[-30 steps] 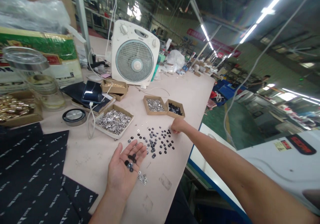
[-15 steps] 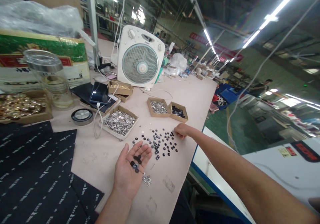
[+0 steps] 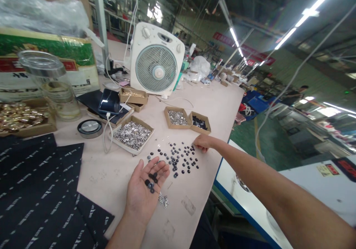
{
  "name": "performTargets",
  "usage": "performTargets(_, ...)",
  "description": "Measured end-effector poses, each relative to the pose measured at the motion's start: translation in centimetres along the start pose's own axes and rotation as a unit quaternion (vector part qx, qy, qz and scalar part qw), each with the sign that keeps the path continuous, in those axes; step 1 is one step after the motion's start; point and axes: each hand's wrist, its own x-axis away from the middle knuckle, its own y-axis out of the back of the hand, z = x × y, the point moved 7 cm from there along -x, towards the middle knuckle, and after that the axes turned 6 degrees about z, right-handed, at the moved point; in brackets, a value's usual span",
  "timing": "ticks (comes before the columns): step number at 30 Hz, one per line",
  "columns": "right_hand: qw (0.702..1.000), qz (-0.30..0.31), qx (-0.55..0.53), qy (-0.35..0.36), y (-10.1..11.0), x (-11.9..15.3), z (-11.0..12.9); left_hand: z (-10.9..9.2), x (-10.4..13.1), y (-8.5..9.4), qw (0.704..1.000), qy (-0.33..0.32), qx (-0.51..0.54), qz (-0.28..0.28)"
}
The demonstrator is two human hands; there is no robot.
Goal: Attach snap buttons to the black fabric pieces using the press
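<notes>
Palm up and cupped, my left hand (image 3: 144,193) carries several dark snap buttons (image 3: 151,180) above the table. Its fingers are stretched and slightly curled. Many more dark snap buttons (image 3: 183,160) lie scattered over the pale table, to the right of that hand. My right hand (image 3: 203,142) is at the far right edge of this scatter, its fingers bent downward and pinched together at the tabletop. What its fingertips hold, if anything, is hidden. A small heap of silver snap parts (image 3: 163,200) lies just right of my left palm.
Behind the scatter stand cardboard trays of silver parts (image 3: 133,134), smaller silver parts (image 3: 178,118) and black parts (image 3: 199,122). A box fan (image 3: 157,61), phone (image 3: 109,102), glass jar (image 3: 62,97) and gold parts (image 3: 22,115) stand farther back. Black printed sheets (image 3: 36,193) cover the left side.
Hardly anything differs. The camera view has shifted slightly; my right hand stays pinched at the scatter's edge and my left hand keeps the buttons in its palm.
</notes>
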Motion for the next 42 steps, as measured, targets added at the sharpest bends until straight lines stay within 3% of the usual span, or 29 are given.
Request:
performTargets(12, 0.999, 0.0, -0.046, -0.025, -0.3, -0.2, -0.3, -0.3, 0.2, -0.3, 1.0, -0.004, 0.009, -0.006)
performTargets(25, 0.994, -0.041, -0.1, 0.01, -0.8, -0.2, -1.4, -0.3, 0.1, -0.1, 1.0, -0.003, 0.01, -0.007)
performTargets(34, 0.987, -0.058, -0.143, 0.043, -0.6, 1.9, -2.3, -0.2, 0.1, -0.3, 1.0, -0.004, 0.005, -0.002)
performTargets(38, 0.989, -0.068, -0.114, 0.072, 0.3, 3.1, -0.4, -0.3, 0.0, -0.1, 1.0, -0.009, 0.002, 0.002)
performTargets(42, 0.988, -0.083, -0.029, 0.125, 0.6, 4.3, 4.6, -0.3, 0.0, -0.1, 1.0, -0.011, 0.002, 0.006)
